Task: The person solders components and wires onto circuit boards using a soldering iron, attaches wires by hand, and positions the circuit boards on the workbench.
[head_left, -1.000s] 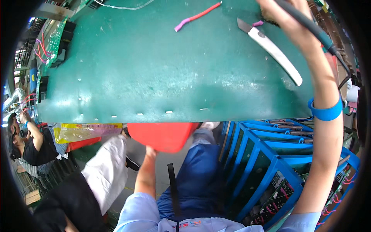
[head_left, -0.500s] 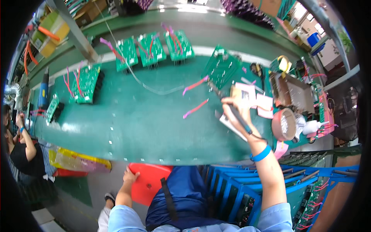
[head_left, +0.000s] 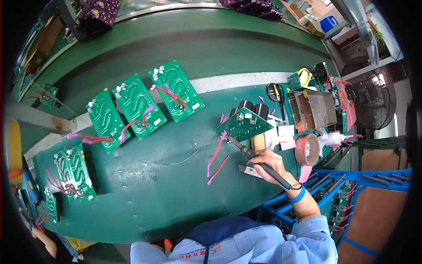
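Observation:
My right hand (head_left: 269, 165) is closed round the dark handle of a soldering iron (head_left: 248, 152). Its tip points at the near corner of a green circuit board (head_left: 244, 125), close to the end of a red wire (head_left: 215, 153) with purple ends. Whether the tip touches is too small to tell. That board sits tilted, with black cylindrical capacitors (head_left: 260, 110) showing behind it. A second red wire (head_left: 219, 170) lies loose on the green table mat. Only the sleeve (head_left: 145, 254) of my left arm shows at the lower edge; the left hand is out of view.
Several green boards with red wires, one of them a circuit board (head_left: 140, 105), are spread over the left of the table. To the right stand a metal tray (head_left: 314, 116), a round brown tub (head_left: 303, 153) and a white bottle (head_left: 335, 139). A blue rack (head_left: 378, 174) is at lower right.
The whole view has shifted and tilted. My left hand, earlier on a red stool, has left the picture. My right hand still grips the soldering iron near the board's corner.

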A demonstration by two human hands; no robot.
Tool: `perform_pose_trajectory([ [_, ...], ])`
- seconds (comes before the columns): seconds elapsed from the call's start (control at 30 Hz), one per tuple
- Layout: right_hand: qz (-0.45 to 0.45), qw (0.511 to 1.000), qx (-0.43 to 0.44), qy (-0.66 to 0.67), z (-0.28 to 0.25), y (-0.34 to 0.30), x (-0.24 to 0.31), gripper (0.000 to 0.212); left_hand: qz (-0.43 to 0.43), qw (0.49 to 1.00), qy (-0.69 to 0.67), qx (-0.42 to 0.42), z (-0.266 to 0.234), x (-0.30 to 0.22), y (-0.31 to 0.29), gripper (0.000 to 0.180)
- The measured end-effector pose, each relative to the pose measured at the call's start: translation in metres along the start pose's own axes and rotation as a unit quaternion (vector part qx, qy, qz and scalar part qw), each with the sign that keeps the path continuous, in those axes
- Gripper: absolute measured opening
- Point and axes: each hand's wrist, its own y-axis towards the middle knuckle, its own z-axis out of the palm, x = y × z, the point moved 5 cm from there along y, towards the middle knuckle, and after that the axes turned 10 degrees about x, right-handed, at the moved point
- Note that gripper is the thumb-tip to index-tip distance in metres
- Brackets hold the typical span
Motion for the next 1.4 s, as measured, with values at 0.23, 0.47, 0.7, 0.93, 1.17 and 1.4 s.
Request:
perform_pose_trajectory([
  [0.23, -0.035, 0.998, 0.017, 0.044, -0.005, -0.003, -0.015, 0.019, 0.004, 1.000, 0.023, -0.008, 0.016, -0.009, -0.019, 0.046],
  [0.47, -0.054, 0.998, -0.023, 0.027, -0.001, -0.015, -0.022, 0.015, 0.032, 0.996, 0.075, -0.042, 0.039, -0.007, -0.009, 0.039],
  [0.7, -0.052, 0.997, -0.055, 0.008, 0.007, -0.024, -0.013, 0.013, 0.057, 0.982, 0.174, -0.035, 0.061, 0.018, -0.002, 0.032],
  [0.93, -0.014, 0.999, -0.040, 0.022, 0.012, -0.025, -0.002, 0.016, 0.204, 0.914, 0.347, 0.047, 0.025, -0.031, -0.126, 0.027],
  [1.17, -0.003, 0.999, -0.050, 0.004, 0.014, -0.026, -0.005, 0.016, 0.575, 0.785, 0.178, -0.148, -0.073, -0.124, -0.339, 0.014],
  [1.4, -0.069, 0.994, -0.072, -0.043, 0.017, -0.027, -0.004, 0.015, 0.576, 0.611, 0.202, -0.504, -0.165, -0.258, -0.309, 0.009],
])
